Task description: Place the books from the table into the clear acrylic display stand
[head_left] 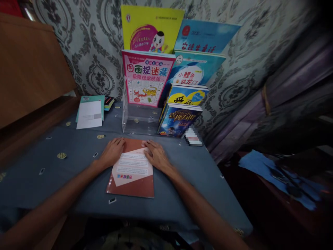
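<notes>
under the left hand [113,152] and right hand [157,156] i get a red-brown book [131,168] with a pale pink panel [135,173]; around them, blue-grey cloth [78,177] with yellow motifs; beyond, grey damask-patterned wall covering [99,74].

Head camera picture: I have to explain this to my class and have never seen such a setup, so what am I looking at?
There is no machine here. A person wears a camera on the head, looking forward and down, so the bare arms come in from the bottom of the picture.

The left hand and right hand rest on the far part of a reddish-brown booklet, one at each side. It lies flat on a table covered with grey-blue cloth; neither hand lifts it.

Beyond it stands a clear rack with books in two columns: a pink book before a yellow one on the left, mostly blue covers on the right. Farther left lies a small pile.
</notes>
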